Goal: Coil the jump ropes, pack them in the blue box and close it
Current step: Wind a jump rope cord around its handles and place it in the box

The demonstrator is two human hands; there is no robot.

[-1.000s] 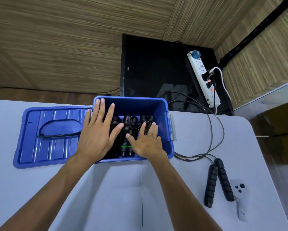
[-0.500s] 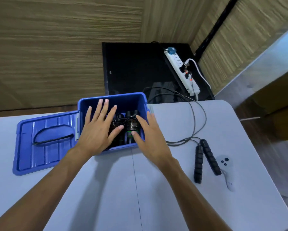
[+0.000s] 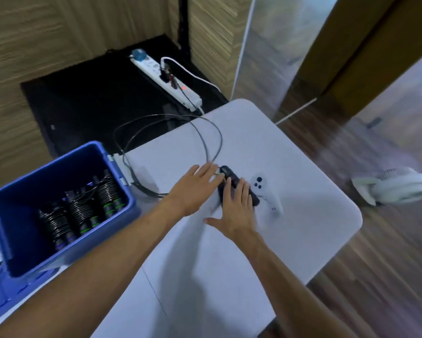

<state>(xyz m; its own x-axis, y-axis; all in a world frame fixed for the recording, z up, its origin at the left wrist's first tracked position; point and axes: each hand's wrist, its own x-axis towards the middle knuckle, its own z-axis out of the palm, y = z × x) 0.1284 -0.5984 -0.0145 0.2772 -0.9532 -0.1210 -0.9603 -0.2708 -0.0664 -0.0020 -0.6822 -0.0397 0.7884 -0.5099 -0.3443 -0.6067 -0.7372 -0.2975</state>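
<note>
From the head camera we look down on a smooth, pale grey table point(image 3: 290, 167) with rounded corners. The picture is blurred by motion.

At the left stands the blue box point(image 3: 58, 250), a deep rectangular plastic tub with its top open. Inside it we see three coiled jump ropes point(image 3: 83, 213) lying side by side, each a tight bundle of glossy black cord wound round dark handles with green rings at the ends.

Near the middle of the table lies the loose jump rope point(image 3: 212, 145). Its thin black cord sweeps in a wide loop past the table's far edge and back. Its two black handles point(image 3: 232, 184), thick and cylindrical, lie side by side just beside a white controller point(image 3: 266, 191) of smooth moulded plastic with dark buttons.

Our left hand point(image 3: 195, 186) reaches across with fingers straight and together, the fingertips at the top end of the handles. Our right hand point(image 3: 236, 208) lies flat over the handles, fingers spread and thumb out wide. We cannot tell whether either hand grips them.

Beyond the table, a white power strip point(image 3: 171, 86) rests on a glossy black surface point(image 3: 95, 106), against walls of streaked wood grain.
</note>
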